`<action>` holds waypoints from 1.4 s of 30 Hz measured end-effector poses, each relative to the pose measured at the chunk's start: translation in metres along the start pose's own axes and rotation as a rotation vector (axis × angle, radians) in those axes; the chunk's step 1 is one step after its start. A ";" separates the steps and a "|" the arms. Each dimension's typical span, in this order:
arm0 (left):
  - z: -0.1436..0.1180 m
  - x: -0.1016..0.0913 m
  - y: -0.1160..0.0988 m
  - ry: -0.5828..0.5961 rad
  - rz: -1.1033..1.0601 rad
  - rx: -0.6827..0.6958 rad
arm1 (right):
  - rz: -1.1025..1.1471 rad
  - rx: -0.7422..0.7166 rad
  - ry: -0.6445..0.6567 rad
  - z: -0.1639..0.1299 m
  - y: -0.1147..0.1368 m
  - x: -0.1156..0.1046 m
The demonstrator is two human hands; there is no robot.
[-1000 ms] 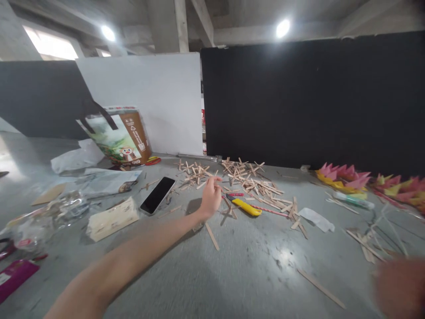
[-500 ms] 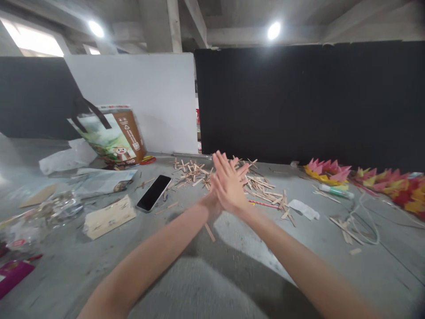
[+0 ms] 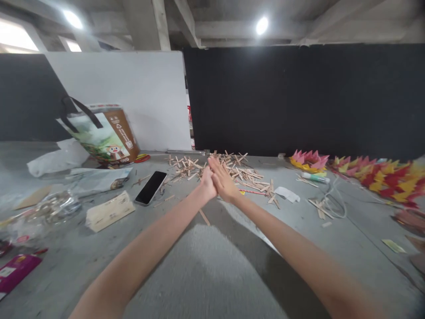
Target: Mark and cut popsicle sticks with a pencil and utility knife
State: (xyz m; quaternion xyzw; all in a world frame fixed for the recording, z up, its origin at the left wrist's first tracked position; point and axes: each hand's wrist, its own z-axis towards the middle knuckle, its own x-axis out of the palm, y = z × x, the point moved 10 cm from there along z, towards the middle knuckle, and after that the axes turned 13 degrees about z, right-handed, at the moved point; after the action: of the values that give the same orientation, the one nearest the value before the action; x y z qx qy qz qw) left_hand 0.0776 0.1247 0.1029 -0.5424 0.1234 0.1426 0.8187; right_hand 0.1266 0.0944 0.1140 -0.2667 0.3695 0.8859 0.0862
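My left hand [image 3: 208, 183] and my right hand [image 3: 224, 182] are pressed together palm to palm, in front of a heap of flat wooden sticks [image 3: 249, 173]. The right hand's fingers are stretched out and point away from me. My left hand lies flat against it, its fingers partly covered by the right hand. Nothing shows between the palms. Some sticks in the heap are joined in crosses. A single wooden stick [image 3: 204, 217] lies on the grey table [image 3: 186, 274] below my wrists. A red-striped stick [image 3: 254, 192] lies beside the heap.
A phone [image 3: 151, 188] and a cream packet [image 3: 110, 212] lie left of my arms. Behind them stands a printed bag [image 3: 102, 135]. On the right are pink and yellow folded-paper pieces [image 3: 308, 160], a glue tube [image 3: 315, 177] and a white cable [image 3: 343, 208]. Upright panels [image 3: 282, 102] close the back.
My hands have shifted against each other; the left hand's spread fingers no longer stick out past the right hand. The view has turned slightly to the right.
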 end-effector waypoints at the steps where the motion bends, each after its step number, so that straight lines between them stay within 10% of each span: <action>1: -0.003 0.002 -0.001 0.038 -0.021 -0.009 | -0.074 0.099 -0.040 -0.004 -0.026 -0.016; 6: -0.042 0.009 -0.005 0.210 0.014 0.048 | -0.601 0.715 -0.061 -0.047 -0.146 -0.101; 12: -0.108 0.024 -0.011 0.413 0.808 0.596 | -0.667 0.811 0.050 -0.061 -0.185 -0.140; 18: -0.121 0.025 0.000 0.422 1.024 0.818 | -0.698 0.802 0.107 -0.044 -0.204 -0.138; 35: -0.120 0.036 -0.003 0.473 1.028 1.019 | -0.573 0.773 -0.150 -0.039 -0.161 -0.187; 42: -0.120 0.025 0.001 0.358 1.142 0.857 | -0.290 0.630 -0.072 -0.048 -0.106 -0.142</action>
State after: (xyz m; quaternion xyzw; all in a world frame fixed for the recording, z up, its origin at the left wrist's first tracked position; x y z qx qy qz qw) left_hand 0.0948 0.0165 0.0470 -0.0413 0.5631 0.3953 0.7245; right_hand 0.3031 0.1429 0.0971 -0.2451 0.5800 0.7157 0.3022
